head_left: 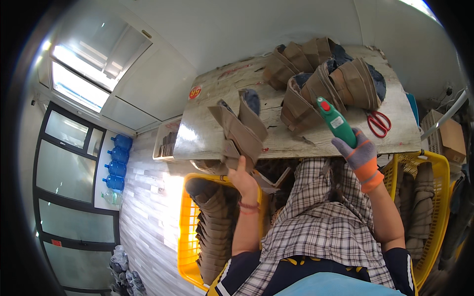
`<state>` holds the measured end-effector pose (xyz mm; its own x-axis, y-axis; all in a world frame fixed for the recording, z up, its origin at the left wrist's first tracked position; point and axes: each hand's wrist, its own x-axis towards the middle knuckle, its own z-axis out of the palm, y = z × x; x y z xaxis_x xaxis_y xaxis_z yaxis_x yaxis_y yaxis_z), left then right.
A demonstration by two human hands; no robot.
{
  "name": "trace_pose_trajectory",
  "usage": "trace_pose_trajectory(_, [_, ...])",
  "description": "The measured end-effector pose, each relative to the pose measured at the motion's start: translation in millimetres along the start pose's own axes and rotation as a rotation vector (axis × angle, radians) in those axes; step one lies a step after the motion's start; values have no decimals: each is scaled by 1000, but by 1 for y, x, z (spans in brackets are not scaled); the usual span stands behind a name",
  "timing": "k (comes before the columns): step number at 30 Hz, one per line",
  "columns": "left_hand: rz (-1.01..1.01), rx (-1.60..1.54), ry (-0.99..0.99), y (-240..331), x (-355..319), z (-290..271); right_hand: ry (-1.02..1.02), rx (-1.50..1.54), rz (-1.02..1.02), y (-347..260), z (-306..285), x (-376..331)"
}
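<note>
My bare left hand (242,181) is closed on the lower end of a brown shoe upper (238,130) with a dark fuzzy lining, held up at the table's front edge. My right hand (359,157), in a grey and orange glove, grips a green handheld tool (339,127) with a red button near its narrow tip. The tool points up and left, over the table. Beyond it lie several more brown uppers (316,98), bunched with grey lining showing. Red-handled scissors (379,124) rest just right of the tool; their blades are hard to make out.
The worn wooden table (197,118) stands against a pale wall. A yellow basket (187,246) of stacked brown uppers is at my left, another yellow basket (441,197) at my right. Blue water bottles (117,156) line the left wall. A cardboard box (453,140) sits far right.
</note>
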<state>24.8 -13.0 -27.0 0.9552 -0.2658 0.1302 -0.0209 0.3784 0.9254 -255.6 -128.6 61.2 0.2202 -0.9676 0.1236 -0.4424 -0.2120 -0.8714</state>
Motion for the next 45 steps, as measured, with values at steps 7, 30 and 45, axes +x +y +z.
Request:
trace_pose_trajectory(7, [395,564,-290,34,116,54,38,77,-7,32,-22,-26])
trace_pose_trajectory(30, [-1249,-709,-641,81,44,47,167,-524,-929,72,-71,-27])
trace_pose_trajectory(45, [-1287,-786,-574,69,30,36,131,-504,-947,94,-66,-25])
